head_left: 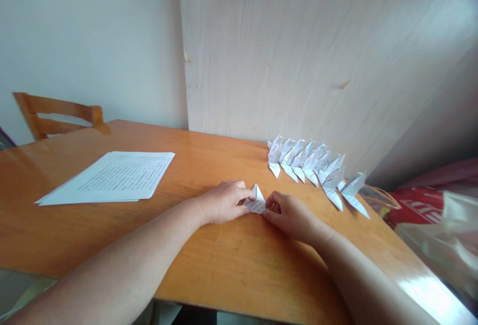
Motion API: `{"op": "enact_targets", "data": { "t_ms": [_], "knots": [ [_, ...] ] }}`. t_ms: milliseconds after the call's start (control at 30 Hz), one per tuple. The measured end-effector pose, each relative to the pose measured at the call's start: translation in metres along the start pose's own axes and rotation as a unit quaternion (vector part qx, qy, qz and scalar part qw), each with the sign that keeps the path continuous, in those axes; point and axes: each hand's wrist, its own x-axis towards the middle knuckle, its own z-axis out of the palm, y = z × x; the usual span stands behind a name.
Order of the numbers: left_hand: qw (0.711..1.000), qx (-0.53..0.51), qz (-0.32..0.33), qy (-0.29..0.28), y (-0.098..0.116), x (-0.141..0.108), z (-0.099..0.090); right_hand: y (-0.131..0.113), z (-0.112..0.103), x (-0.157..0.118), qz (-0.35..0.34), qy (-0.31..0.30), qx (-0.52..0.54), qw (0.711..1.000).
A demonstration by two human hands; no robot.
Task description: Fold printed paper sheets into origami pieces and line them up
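Observation:
A small folded piece of printed paper [256, 207] with a white pointed top is between my two hands, just over the wooden table [224, 255]. My left hand [226, 201] pinches its left edge between thumb and fingers. At its right lower corner, my right hand [289, 214] grips the paper with curled fingers. Beyond my right hand stand several folded paper pieces [331, 181] in a slanting cluster, each with upright and outspread points. Parts of the held paper are covered by my fingertips.
On the left of the table lies a stack of printed sheets [127, 175]. A wooden chair [63, 108] stands behind the far left edge. A panelled wall [280, 66] borders the back. Red and pale bags [421, 205] sit beyond the right edge.

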Motion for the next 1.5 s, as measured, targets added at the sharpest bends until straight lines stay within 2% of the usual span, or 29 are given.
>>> {"op": "enact_targets", "data": {
  "t_ms": [300,633,767,900,1033,1167,1267,1367,1433,1500],
  "knots": [
    [1.000,0.008,0.000,0.015,0.000,0.001,0.001,-0.004,-0.001,0.001,0.022,0.008,-0.007,1.000],
    [0.999,-0.019,-0.002,0.030,0.008,0.001,-0.003,-0.006,0.000,0.005,0.046,0.029,0.042,0.998],
    [0.998,-0.055,-0.011,0.037,0.007,0.003,0.003,-0.011,-0.003,0.004,0.067,0.030,0.107,0.992],
    [0.986,-0.146,-0.049,0.061,0.004,0.006,0.010,-0.020,-0.009,0.000,0.078,0.020,0.188,0.979],
    [0.953,-0.273,-0.100,0.086,0.001,0.009,0.010,-0.023,-0.013,0.000,0.078,0.089,0.248,0.961],
    [0.887,-0.436,-0.115,0.097,0.001,0.008,0.004,-0.016,-0.014,0.003,0.059,0.142,0.266,0.952],
    [0.837,-0.529,-0.107,0.083,0.002,0.006,-0.001,-0.009,-0.012,0.004,-0.005,0.130,0.247,0.960],
    [0.803,-0.582,-0.108,0.068,0.003,0.005,-0.003,-0.009,-0.009,0.003,-0.044,0.105,0.264,0.958],
    [0.788,-0.602,-0.110,0.064,0.004,0.005,-0.002,-0.012,-0.009,0.002,-0.046,0.077,0.309,0.947],
    [0.788,-0.601,-0.111,0.073,0.006,0.005,-0.002,-0.016,-0.009,0.001,-0.037,0.039,0.369,0.928]
  ]
}}
